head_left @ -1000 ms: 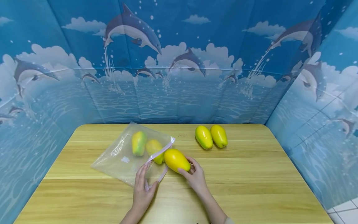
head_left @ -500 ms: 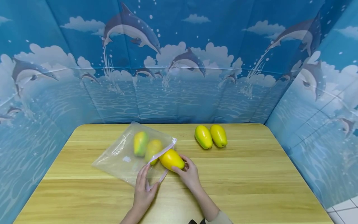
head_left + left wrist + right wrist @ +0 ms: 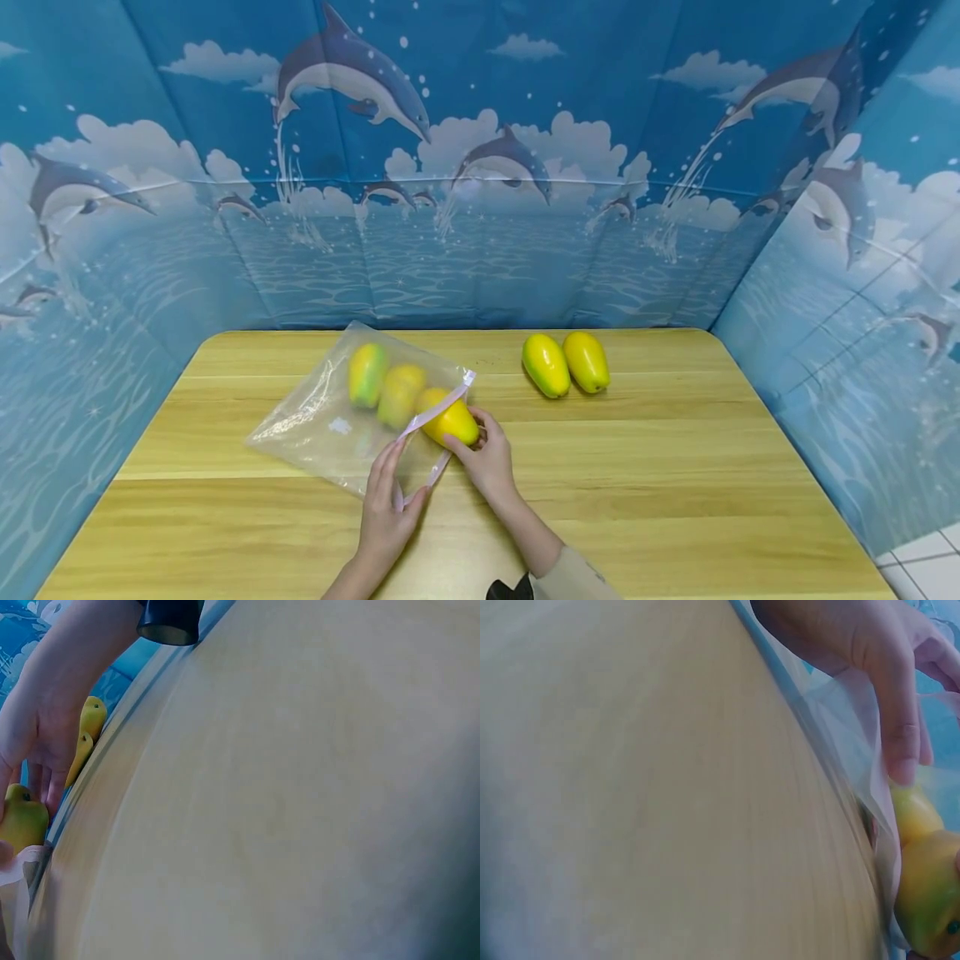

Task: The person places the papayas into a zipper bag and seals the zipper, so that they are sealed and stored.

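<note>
A clear zip bag (image 3: 300, 425) lies on the table, its pink-edged mouth facing right. My left hand (image 3: 386, 508) holds the mouth apart, fingers at the upper lip and thumb by the lower. In my right hand (image 3: 491, 462) is a yellow papaya (image 3: 456, 427), gripped at its near end, its far part under the bag's upper lip. Through the plastic show a green-yellow papaya (image 3: 367, 375) and a yellower papaya (image 3: 401, 396). The right wrist view has the left hand (image 3: 892, 667) above the held papaya (image 3: 930, 892). Right fingertips are partly hidden behind the fruit.
Two more papayas, a greener one (image 3: 546, 365) and a yellow one (image 3: 587, 362), lie side by side at the back of the wooden table (image 3: 675, 483). A dolphin-print curtain (image 3: 480, 250) stands behind the table. A black object (image 3: 510, 588) shows at the bottom edge.
My right hand has moved left, carrying the papaya into the bag's mouth. The two papayas inside have shifted deeper. My left hand stays at the mouth.
</note>
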Action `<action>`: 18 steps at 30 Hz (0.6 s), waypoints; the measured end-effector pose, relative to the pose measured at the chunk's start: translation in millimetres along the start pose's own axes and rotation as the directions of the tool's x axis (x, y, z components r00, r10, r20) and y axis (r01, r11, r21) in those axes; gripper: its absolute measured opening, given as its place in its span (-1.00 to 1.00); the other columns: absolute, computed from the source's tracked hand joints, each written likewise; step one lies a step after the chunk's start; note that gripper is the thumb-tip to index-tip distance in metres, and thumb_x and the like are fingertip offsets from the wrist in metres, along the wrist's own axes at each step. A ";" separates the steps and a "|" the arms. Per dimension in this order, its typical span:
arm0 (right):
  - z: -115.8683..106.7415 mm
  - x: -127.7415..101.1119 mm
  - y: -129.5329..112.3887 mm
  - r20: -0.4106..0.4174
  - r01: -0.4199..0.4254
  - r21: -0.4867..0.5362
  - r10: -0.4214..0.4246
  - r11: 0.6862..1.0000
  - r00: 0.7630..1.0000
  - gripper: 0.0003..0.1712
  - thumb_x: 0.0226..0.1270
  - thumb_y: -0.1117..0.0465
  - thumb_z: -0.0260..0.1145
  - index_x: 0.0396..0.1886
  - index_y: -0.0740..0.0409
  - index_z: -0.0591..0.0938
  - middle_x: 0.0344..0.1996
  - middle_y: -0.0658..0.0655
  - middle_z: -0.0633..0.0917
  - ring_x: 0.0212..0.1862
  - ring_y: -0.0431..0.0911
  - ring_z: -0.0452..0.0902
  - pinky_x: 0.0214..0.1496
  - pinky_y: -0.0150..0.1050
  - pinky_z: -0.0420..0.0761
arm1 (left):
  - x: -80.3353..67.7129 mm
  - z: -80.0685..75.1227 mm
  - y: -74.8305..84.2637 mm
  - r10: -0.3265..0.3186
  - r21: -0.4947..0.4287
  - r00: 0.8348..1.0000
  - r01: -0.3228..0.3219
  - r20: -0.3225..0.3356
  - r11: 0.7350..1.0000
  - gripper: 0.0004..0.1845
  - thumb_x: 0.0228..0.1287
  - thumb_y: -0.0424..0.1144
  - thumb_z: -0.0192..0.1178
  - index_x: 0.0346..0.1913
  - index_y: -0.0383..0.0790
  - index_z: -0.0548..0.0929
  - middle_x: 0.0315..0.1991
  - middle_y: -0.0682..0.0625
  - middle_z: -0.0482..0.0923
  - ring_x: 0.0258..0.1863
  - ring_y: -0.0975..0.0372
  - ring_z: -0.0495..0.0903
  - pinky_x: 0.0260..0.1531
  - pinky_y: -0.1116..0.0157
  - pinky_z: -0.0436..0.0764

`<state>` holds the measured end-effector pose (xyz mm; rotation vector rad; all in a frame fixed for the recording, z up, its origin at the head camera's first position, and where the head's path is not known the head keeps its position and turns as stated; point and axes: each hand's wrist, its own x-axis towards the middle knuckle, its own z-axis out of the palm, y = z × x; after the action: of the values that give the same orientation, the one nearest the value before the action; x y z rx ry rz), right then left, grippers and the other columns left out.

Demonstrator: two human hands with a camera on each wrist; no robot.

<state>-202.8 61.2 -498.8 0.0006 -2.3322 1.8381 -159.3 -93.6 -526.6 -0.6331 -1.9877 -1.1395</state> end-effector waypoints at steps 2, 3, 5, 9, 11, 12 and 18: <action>3.1 1.2 -0.4 -0.002 0.016 -0.007 -0.017 1.000 1.000 -0.35 -0.02 0.18 0.44 0.09 0.32 0.46 -0.03 0.25 0.55 -0.12 0.03 0.51 -0.12 -0.27 0.59 | -0.4 0.2 -0.9 0.003 0.000 1.000 -0.003 -0.001 1.000 -0.16 -0.39 -0.60 0.36 0.16 -0.58 0.31 0.11 -0.35 0.33 0.25 0.31 0.21 0.27 0.44 0.20; 4.6 1.8 -0.4 -0.006 0.023 -0.013 -0.023 1.000 1.000 -0.34 -0.03 0.17 0.44 0.08 0.33 0.46 -0.03 0.25 0.55 -0.12 0.02 0.51 -0.12 -0.28 0.59 | -0.7 0.3 -1.4 0.006 0.000 1.000 -0.006 -0.001 1.000 -0.19 -0.36 -0.56 0.35 0.15 -0.59 0.32 0.10 -0.36 0.33 0.25 0.31 0.21 0.27 0.43 0.19; 7.6 2.8 0.0 -0.009 0.040 -0.027 -0.041 0.999 0.999 -0.34 -0.03 0.16 0.44 0.08 0.34 0.45 -0.03 0.25 0.55 -0.11 0.03 0.51 -0.13 -0.27 0.59 | -1.1 0.5 -2.5 0.011 0.007 1.000 -0.011 -0.001 1.000 -0.23 -0.29 -0.48 0.31 0.15 -0.59 0.32 0.10 -0.36 0.33 0.26 0.30 0.20 0.28 0.42 0.19; 12.1 3.1 0.6 -0.001 0.056 -0.056 -0.056 0.997 0.998 -0.34 0.00 0.19 0.43 0.09 0.38 0.43 -0.01 0.30 0.51 -0.10 0.05 0.49 -0.10 -0.22 0.59 | -2.0 0.8 -4.4 0.023 0.016 1.000 -0.023 0.000 1.000 -0.28 -0.21 -0.38 0.24 0.14 -0.61 0.33 0.10 -0.37 0.33 0.26 0.30 0.20 0.29 0.41 0.18; 13.4 2.1 0.6 0.022 0.053 -0.037 -0.052 0.998 0.998 -0.34 0.02 0.24 0.40 0.12 0.40 0.41 0.01 0.34 0.46 -0.05 0.09 0.47 -0.03 -0.19 0.58 | -2.3 0.9 -4.7 0.027 0.016 1.000 -0.027 0.003 1.000 -0.29 -0.19 -0.36 0.23 0.13 -0.61 0.32 0.10 -0.37 0.33 0.27 0.29 0.20 0.29 0.42 0.18; 13.8 1.4 0.5 0.036 0.042 -0.024 -0.041 0.999 0.999 -0.34 0.03 0.26 0.39 0.13 0.41 0.40 0.02 0.34 0.44 -0.01 0.10 0.45 0.02 -0.19 0.57 | -2.3 1.0 -4.6 0.028 0.015 1.000 -0.028 0.003 0.999 -0.29 -0.18 -0.36 0.23 0.14 -0.61 0.32 0.10 -0.37 0.33 0.27 0.29 0.20 0.29 0.42 0.18; 15.8 -0.9 -0.2 0.096 -0.014 0.073 0.007 0.997 0.995 -0.32 0.04 0.39 0.34 0.18 0.44 0.31 0.06 0.38 0.40 0.13 0.20 0.37 0.14 -0.15 0.46 | -1.4 0.7 -3.3 0.018 -0.001 1.000 -0.018 0.005 1.000 -0.23 -0.25 -0.44 0.28 0.18 -0.58 0.30 0.12 -0.36 0.32 0.27 0.29 0.19 0.29 0.42 0.18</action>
<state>-204.0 45.9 -502.2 0.0879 -2.3287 1.9694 -161.1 -94.6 -529.6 -0.6536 -1.9825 -1.1291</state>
